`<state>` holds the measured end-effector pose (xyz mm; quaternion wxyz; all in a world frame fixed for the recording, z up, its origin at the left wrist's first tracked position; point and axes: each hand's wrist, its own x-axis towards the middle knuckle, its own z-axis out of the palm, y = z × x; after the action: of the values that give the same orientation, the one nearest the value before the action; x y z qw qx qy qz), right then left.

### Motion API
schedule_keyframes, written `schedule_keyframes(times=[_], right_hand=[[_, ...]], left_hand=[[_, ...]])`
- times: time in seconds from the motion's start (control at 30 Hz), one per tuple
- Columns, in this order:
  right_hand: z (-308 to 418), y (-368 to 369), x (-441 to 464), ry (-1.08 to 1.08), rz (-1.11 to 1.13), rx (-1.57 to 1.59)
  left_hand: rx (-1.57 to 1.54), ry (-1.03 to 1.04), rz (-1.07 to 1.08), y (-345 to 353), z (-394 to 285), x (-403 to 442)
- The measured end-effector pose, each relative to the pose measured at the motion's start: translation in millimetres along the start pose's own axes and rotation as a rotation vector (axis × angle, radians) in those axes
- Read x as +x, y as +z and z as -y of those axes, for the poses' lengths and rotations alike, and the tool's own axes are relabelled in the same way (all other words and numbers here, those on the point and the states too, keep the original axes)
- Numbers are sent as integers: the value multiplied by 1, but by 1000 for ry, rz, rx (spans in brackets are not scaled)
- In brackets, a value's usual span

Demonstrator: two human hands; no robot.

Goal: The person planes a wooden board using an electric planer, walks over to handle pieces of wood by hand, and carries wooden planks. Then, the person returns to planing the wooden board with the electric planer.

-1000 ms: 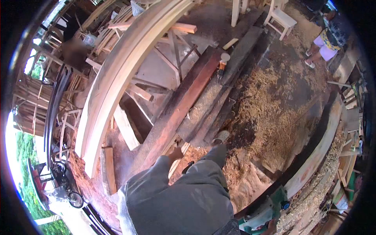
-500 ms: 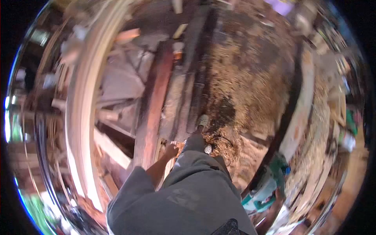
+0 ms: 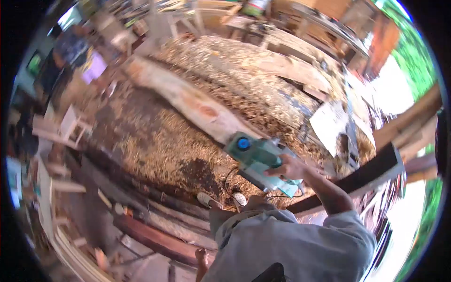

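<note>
1. The planer (image 3: 253, 157) lies at the near end of the plank (image 3: 192, 103), its body reaching forward and to the left from the right hand's fingers, with the blue knob (image 3: 243, 143) at the far end. Whether its base touches the wood cannot be told.
2. Its long axis runs roughly in line with the plank, which stretches away toward the upper left of the view.
3. The right hand (image 3: 287, 167) is on it, fingers clamped around the rear handle, forearm coming in from the lower right.
4. The left hand (image 3: 201, 256) is well apart from it, low in the view near the end of the red beam (image 3: 162, 239). Its fingers look curled, but I cannot tell whether they grip or touch anything.
5. Shavings (image 3: 164, 155) cover the ground on one side of the plank and lie thick on the other; the shoes (image 3: 239, 199) stand between the planer and the red beam.
6. Farther out, a green-and-white container (image 3: 256, 6) sits at the top edge; its contents cannot be made out. Another person (image 3: 75, 49) is at the upper left, beyond a chair (image 3: 73, 127).
</note>
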<state>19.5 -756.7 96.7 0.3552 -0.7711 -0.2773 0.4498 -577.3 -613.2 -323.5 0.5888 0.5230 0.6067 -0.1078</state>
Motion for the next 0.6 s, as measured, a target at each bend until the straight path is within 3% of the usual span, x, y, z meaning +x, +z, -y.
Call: schedule_keyframes(times=[0.03,0.07,0.13,0.2,0.27,0.3,0.37,0.43,0.53,0.6], right_hand=[[3,5,-3,-50,-3,-37],[7,11,-6,-100,-8,-75],[34,19,-14,85,-100,-96],[25,15,-11,130,-153,-48],[20,9,-11,268,-99,116],[19,12,-17,186,-139,136],[19,20,-31,222,-217,155],[26,24,-47,270,-294,184],[41,27,-78,308,-479,337],[34,23,-93,404,-588,422]], left_hand=[[-235,-134,-108,-7,-15,4],[-185,-115,-84,-17,-34,15],[-319,-76,-53,-31,-62,39],[-407,-35,-7,-35,-103,65],[-736,83,121,-35,-148,91],[-628,191,131,-36,-173,103],[33,490,-75,-30,-246,109],[312,691,-242,-27,-335,92],[269,873,-315,-12,-479,61],[73,1149,-252,-1,-557,71]])
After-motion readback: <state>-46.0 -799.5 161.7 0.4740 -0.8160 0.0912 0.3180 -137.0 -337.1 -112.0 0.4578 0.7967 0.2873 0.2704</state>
